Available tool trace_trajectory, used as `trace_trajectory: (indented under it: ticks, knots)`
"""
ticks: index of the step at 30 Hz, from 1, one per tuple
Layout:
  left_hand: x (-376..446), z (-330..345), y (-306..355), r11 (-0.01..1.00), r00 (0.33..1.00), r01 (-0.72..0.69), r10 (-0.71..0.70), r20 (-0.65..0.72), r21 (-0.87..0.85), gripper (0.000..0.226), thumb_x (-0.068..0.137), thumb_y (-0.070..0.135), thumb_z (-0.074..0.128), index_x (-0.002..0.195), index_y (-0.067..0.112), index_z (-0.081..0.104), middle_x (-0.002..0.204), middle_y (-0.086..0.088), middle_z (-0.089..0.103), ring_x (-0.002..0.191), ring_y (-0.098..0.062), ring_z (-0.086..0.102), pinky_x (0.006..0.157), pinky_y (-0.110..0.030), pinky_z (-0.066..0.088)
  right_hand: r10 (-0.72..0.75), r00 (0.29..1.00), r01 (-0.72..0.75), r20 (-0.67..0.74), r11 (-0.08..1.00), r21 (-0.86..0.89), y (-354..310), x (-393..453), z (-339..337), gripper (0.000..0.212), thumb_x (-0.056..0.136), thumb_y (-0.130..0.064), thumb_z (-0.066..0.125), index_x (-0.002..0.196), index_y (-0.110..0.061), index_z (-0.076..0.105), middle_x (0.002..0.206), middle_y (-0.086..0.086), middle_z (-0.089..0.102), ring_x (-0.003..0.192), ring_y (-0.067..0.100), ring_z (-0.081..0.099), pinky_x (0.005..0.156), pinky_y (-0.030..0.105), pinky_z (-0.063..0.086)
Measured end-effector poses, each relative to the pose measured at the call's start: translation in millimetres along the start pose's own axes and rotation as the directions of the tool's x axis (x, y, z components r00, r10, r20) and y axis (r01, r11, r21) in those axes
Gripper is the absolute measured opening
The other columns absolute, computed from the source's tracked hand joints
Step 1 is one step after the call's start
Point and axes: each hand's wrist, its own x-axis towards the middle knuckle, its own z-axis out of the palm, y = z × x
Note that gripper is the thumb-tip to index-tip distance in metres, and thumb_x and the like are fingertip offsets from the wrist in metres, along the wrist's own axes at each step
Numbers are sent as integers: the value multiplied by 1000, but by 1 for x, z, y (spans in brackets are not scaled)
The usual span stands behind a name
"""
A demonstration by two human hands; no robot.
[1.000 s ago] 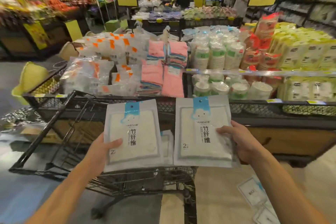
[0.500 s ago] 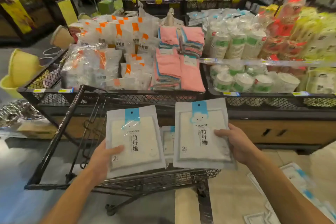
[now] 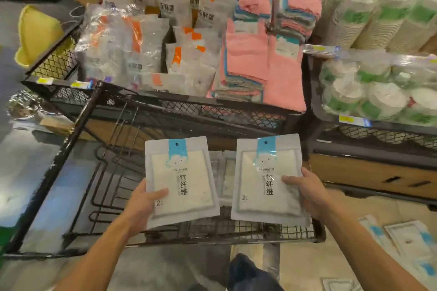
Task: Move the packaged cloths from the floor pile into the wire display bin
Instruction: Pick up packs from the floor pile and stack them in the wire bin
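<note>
My left hand [image 3: 144, 198] grips a white packaged cloth [image 3: 181, 179] with a blue top label by its lower left corner. My right hand [image 3: 307, 192] holds a second, matching packaged cloth [image 3: 266, 177] by its right edge. Both packs hover flat over the black wire display bin [image 3: 82, 139] just in front of me. More of the same packs [image 3: 224, 172] lie inside the bin between the two I hold. The floor pile [image 3: 406, 241] of further packs lies at lower right.
Behind the bin stands a mesh display table [image 3: 212, 111] loaded with orange-labelled bags [image 3: 151, 38], pink folded cloths [image 3: 250, 54] and paper cup packs [image 3: 378, 92]. A yellow tub [image 3: 35, 33] hangs at the far left. My shoe [image 3: 246, 269] shows below.
My view has tilted down and closer to the bin. Both hands keep their packs and have lowered them slightly over the bin.
</note>
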Motion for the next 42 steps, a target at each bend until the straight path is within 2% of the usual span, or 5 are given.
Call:
trace_trajectory:
  ticks: [16,21,26,32,42]
  knots:
    - [225,28,-99,941,988,150,-151,-21,302,36,93,-1,69,121,20,59,110,-2,72,95,-18,69,66,-30,52,158,970,-185,-183,973,-140,111,214,58,29,94,-5,70,119,-12,59,110,11,75,88,28,76,64,42,64]
    - [265,34,-129,893,974,167,-85,-209,419,49,81,0,80,121,15,55,104,-2,67,97,-26,66,76,-36,52,-32,941,-129,-338,887,-443,145,248,75,26,93,-6,72,112,-10,55,87,-9,59,73,4,57,54,18,45]
    - [268,55,-143,662,952,98,156,-264,743,64,84,16,78,137,16,42,122,-12,56,108,-39,60,76,-43,46,-249,881,-152,-403,657,-738,167,259,80,46,81,-29,84,111,-10,54,106,3,59,96,26,62,79,45,58]
    - [270,58,-141,-17,927,-68,368,69,998,75,77,30,84,143,19,49,136,-12,54,118,-31,53,92,-45,46,-360,862,-223,-356,361,-906,148,250,87,70,78,-48,84,122,-14,41,122,7,48,115,27,49,98,48,49]
    - [167,69,-19,-73,903,-156,394,172,985,68,101,61,38,160,28,28,170,-10,16,157,-28,13,125,-57,12,-367,927,-31,-75,122,-992,55,138,77,80,92,-73,45,158,-30,32,167,1,27,155,27,21,122,64,16]
